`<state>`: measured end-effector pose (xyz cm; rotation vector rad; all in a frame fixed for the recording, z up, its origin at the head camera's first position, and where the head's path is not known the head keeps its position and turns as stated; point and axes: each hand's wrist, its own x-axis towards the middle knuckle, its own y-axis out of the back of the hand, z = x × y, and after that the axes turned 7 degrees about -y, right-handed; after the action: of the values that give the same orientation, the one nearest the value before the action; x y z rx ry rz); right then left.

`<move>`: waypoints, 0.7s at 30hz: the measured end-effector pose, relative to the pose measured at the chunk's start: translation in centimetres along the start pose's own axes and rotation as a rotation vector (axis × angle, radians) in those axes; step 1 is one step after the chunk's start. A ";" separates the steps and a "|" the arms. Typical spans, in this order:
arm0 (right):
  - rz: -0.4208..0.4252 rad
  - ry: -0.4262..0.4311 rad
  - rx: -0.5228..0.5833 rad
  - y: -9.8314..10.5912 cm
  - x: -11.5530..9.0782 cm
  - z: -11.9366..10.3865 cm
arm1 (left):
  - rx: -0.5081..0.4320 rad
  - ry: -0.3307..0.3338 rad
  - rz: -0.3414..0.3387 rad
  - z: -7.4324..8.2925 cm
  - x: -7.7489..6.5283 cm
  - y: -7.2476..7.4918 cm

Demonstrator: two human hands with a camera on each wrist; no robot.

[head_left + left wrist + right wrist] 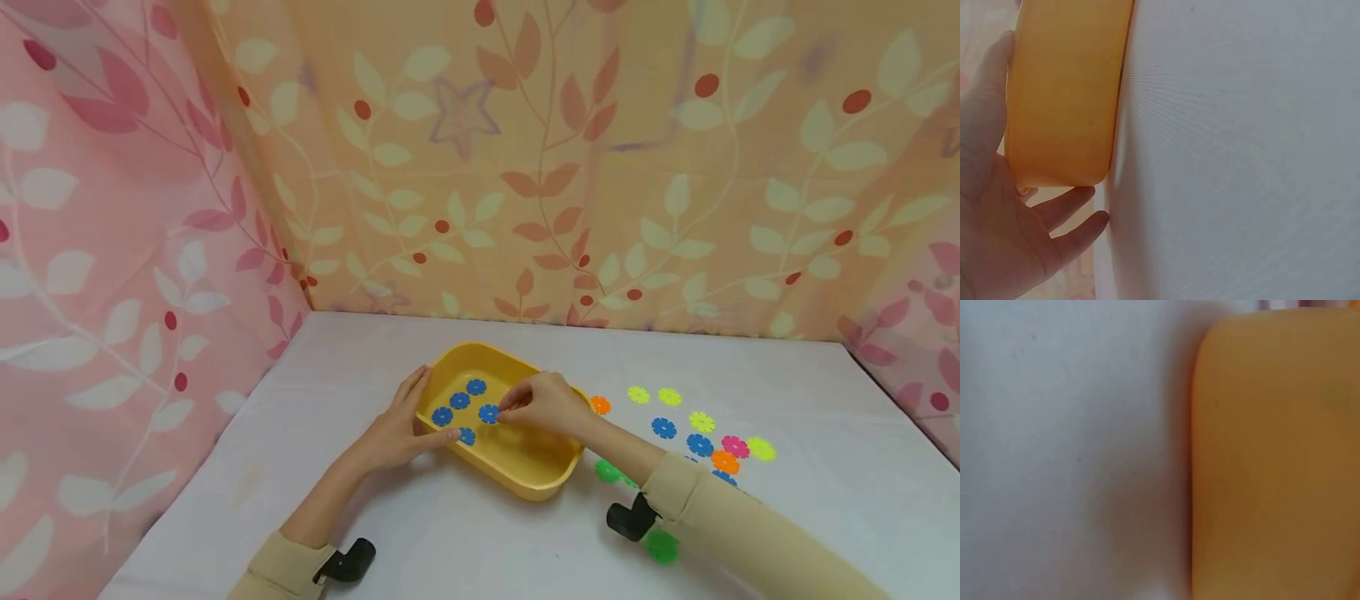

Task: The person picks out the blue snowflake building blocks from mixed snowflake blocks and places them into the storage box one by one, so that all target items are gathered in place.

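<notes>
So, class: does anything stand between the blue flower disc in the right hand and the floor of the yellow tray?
Nothing visible does. The right hand pinches the blue disc inside the yellow tray, beside four other blue discs, over bare floor.

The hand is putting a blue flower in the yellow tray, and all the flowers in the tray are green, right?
Not quite. The flowers in the yellow tray are blue, not green, as the head view shows. The green ones lie outside on the white table. The rest is right: the right hand pinches a blue flower over the tray, while the left hand steadies the tray's side.
</notes>
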<state>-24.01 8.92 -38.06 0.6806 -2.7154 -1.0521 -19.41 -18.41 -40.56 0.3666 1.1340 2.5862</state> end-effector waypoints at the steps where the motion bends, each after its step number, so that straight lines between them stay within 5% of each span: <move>1: -0.007 -0.010 -0.019 -0.4 0.4 0.1 | 0.004 -0.001 -0.001 0.0 0.0 0.0; 9: -0.035 -0.008 -0.188 -1.3 2.6 0.4 | 0.008 -0.010 0.002 -0.1 -0.1 -0.1; 21: -0.069 0.103 -0.206 -1.7 3.6 1.0 | 0.006 -0.002 0.001 -0.1 0.0 0.0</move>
<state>-26.85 6.76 -40.04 0.7734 -2.4692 -1.2538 -19.40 -18.50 -40.58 0.3717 1.1408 2.5835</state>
